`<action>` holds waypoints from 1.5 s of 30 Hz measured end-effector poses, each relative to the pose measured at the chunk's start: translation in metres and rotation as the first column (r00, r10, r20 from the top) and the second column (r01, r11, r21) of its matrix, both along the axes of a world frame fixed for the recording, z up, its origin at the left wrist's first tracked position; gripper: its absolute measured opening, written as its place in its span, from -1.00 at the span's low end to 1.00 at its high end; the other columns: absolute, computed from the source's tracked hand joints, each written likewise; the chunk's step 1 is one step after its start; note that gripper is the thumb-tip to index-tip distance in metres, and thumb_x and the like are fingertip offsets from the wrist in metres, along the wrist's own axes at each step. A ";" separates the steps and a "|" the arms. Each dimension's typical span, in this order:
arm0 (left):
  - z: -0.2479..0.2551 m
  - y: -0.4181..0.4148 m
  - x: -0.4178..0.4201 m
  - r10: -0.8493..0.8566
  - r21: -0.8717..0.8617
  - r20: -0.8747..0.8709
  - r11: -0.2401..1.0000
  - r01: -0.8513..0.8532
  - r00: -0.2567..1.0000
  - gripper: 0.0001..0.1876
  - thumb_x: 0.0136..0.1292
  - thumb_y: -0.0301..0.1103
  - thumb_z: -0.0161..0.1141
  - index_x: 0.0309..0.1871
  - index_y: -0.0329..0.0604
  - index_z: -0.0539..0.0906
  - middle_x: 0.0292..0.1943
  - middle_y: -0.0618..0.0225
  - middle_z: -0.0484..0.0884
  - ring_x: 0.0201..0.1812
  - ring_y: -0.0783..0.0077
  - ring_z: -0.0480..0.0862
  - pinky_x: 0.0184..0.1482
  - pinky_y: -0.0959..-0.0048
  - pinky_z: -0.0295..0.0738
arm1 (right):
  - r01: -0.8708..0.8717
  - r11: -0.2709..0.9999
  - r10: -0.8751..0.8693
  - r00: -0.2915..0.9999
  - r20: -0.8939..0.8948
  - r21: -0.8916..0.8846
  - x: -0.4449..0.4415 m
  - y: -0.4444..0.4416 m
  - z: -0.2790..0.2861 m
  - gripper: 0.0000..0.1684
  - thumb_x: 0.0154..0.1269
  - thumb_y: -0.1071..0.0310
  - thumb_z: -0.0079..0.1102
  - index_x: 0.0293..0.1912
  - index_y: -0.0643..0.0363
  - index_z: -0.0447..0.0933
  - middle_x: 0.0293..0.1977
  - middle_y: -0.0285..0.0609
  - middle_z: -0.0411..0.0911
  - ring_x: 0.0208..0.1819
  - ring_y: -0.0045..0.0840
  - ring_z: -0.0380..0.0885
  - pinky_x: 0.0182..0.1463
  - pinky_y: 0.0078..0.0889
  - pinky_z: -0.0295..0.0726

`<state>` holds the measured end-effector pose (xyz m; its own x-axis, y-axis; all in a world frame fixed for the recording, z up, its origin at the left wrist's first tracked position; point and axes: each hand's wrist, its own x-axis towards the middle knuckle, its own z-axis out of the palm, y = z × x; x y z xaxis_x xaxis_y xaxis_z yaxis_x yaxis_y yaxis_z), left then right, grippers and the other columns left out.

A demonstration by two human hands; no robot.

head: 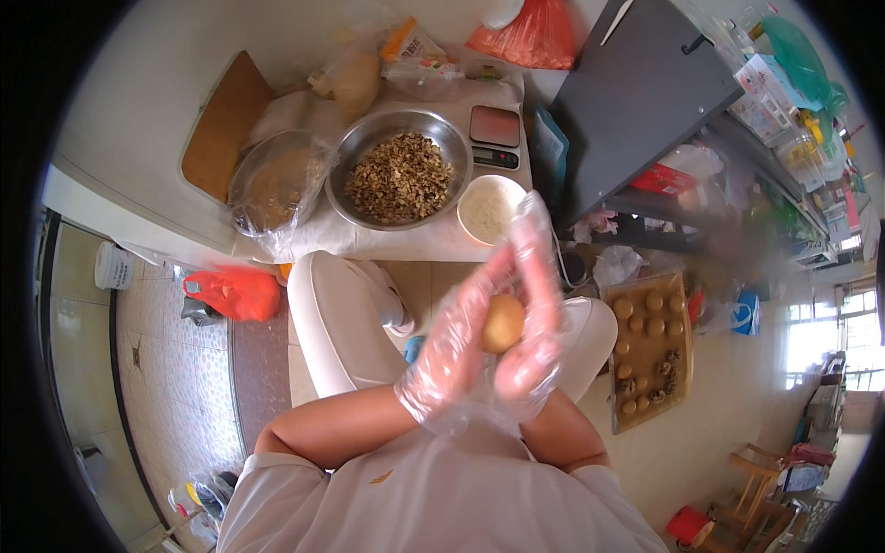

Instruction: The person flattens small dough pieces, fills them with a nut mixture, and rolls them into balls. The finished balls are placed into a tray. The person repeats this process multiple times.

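Note:
My left hand (456,339) and my right hand (536,311), both in clear plastic gloves, press a smooth tan dough ball (502,323) between their palms above my lap. Their fingers point up towards a white bowl of pale flour-like powder (487,209). Left of that bowl, a steel bowl (332,186) holds a chopped, nut-like mix (399,177). A plastic-covered bowl (273,183) with brown contents stands further left. A digital kitchen scale (495,137) lies behind the powder bowl.
On the right, a tray (648,352) holds several dough balls and some dark, nut-like clumps. A dark cabinet panel (650,90) rises beside the cloth-covered table (442,247). A wooden board (231,128) leans on the wall; a red plastic bag (238,292) lies at the left.

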<state>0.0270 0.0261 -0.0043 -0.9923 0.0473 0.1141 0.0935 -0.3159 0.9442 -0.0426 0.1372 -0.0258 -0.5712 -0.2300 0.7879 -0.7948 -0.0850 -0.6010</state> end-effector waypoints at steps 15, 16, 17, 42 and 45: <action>0.000 0.007 -0.007 -0.059 0.436 0.160 0.900 -0.017 0.985 -0.21 0.62 0.23 -0.29 0.67 -0.16 0.03 0.58 0.13 0.21 0.56 0.21 0.23 0.59 0.25 0.06 | 0.166 0.980 -0.183 0.969 0.167 0.114 0.003 -0.002 0.017 -0.19 0.52 -0.11 -0.21 0.46 0.33 0.30 0.48 0.21 0.25 0.53 0.07 0.21 0.57 0.11 0.14; -0.002 0.002 -0.011 -0.084 0.458 0.166 0.889 -0.001 0.983 -0.18 0.60 0.28 -0.28 0.67 -0.13 0.02 0.60 0.15 0.18 0.56 0.21 0.22 0.59 0.24 0.04 | 0.135 0.977 -0.160 0.976 0.145 0.167 0.005 0.000 0.009 -0.17 0.53 -0.17 -0.24 0.47 0.31 0.30 0.51 0.21 0.21 0.55 0.09 0.17 0.57 0.12 0.12; -0.004 -0.007 -0.016 -0.109 0.480 0.171 0.877 0.013 0.979 -0.16 0.58 0.32 -0.28 0.68 -0.09 0.02 0.61 0.18 0.16 0.57 0.22 0.20 0.60 0.24 0.03 | 0.077 0.974 -0.100 0.990 0.097 0.212 0.013 -0.002 0.002 -0.15 0.54 -0.20 -0.27 0.47 0.28 0.30 0.52 0.17 0.19 0.57 0.08 0.12 0.59 0.16 0.02; -0.014 -0.010 -0.029 0.015 0.504 0.197 0.856 -0.114 0.980 -0.13 0.53 0.36 -0.27 0.66 -0.09 0.04 0.65 0.16 0.04 0.60 0.13 0.12 0.60 0.05 0.02 | -0.083 0.967 0.050 0.989 0.142 0.243 0.028 0.004 -0.030 -0.13 0.50 -0.03 0.02 0.55 0.32 0.06 0.56 0.18 0.05 0.57 0.01 0.10 0.59 -0.02 0.10; -0.044 -0.022 -0.028 0.057 0.547 0.476 0.762 -0.346 0.878 -0.15 0.53 0.34 -0.24 0.63 -0.14 0.11 0.62 0.17 0.10 0.55 0.16 0.18 0.58 0.10 0.08 | -0.231 0.965 0.146 0.863 0.483 0.121 0.055 0.000 -0.027 -0.15 0.44 0.19 0.20 0.54 0.29 0.07 0.54 0.14 0.10 0.55 -0.09 0.14 0.58 -0.05 0.15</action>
